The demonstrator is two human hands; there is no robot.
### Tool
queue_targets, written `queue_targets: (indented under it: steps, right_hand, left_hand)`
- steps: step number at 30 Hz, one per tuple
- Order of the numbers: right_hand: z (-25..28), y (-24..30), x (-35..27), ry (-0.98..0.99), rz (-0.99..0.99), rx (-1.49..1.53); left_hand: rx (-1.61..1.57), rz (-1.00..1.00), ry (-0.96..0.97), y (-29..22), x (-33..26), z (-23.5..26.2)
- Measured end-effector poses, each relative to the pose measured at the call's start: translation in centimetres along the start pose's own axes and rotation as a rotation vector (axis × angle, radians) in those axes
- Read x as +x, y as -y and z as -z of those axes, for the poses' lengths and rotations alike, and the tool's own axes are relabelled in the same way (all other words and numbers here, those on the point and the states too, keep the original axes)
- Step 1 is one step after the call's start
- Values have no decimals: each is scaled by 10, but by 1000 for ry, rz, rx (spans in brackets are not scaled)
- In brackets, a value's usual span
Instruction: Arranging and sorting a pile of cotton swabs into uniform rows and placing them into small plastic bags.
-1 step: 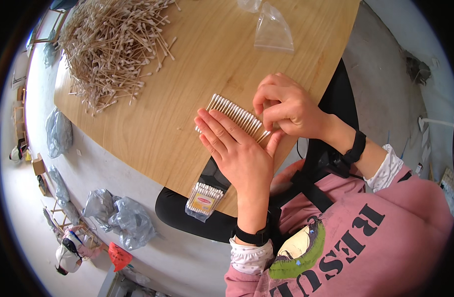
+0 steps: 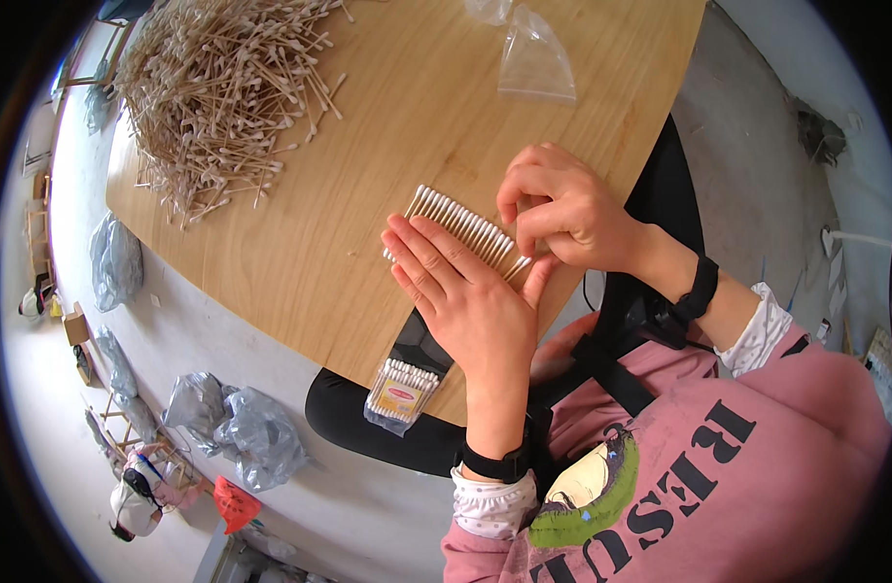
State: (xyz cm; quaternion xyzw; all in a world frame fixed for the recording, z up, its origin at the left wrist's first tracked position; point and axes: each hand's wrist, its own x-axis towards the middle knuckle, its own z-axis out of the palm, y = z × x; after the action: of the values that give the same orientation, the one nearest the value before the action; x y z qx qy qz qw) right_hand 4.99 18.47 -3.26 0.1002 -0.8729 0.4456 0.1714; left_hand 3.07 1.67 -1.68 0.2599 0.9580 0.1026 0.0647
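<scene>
A neat row of white-tipped cotton swabs [image 2: 462, 220] lies side by side on the wooden table. My left hand [image 2: 475, 301] rests flat across the row, fingers stretched out together, covering the lower part of the swabs. At the row's right end, my right hand [image 2: 572, 209] is closed, with thumb and fingers bent toward each other. Whatever its fingertips may hold is hidden. One swab [image 2: 519, 266] at that end sits slightly apart, beside my left thumb. Below my left hand, at the table's near edge, is a clear pack of swabs [image 2: 404, 391] with a yellow label.
A big heap of loose cotton swabs [image 2: 222, 92] covers the table's far left. Clear plastic bags [image 2: 537, 63] lie at the far edge of the table [image 2: 368, 155]. Grey plastic sacks [image 2: 256, 437] and a red bag [image 2: 236, 503] are on the floor, near another person [image 2: 139, 494].
</scene>
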Motion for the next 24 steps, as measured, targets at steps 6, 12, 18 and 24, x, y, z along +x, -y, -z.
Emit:
queue_targets:
  steps: [6, 12, 18, 24]
  right_hand:
    - [0, -1, -1, -7, -17, 13]
    - [-1, 0, -1, 32, 9, 2]
    - [-3, -2, -1, -50, -95, 82]
    - [-5, -2, -1, -42, -69, 18]
  left_hand:
    - [13, 0, 2, 0, 0, 0]
    - [19, 3, -2, 1, 0, -1]
    - [-12, 6, -5, -1, 1, 1]
    - [-26, 6, -16, 0, 1, 0]
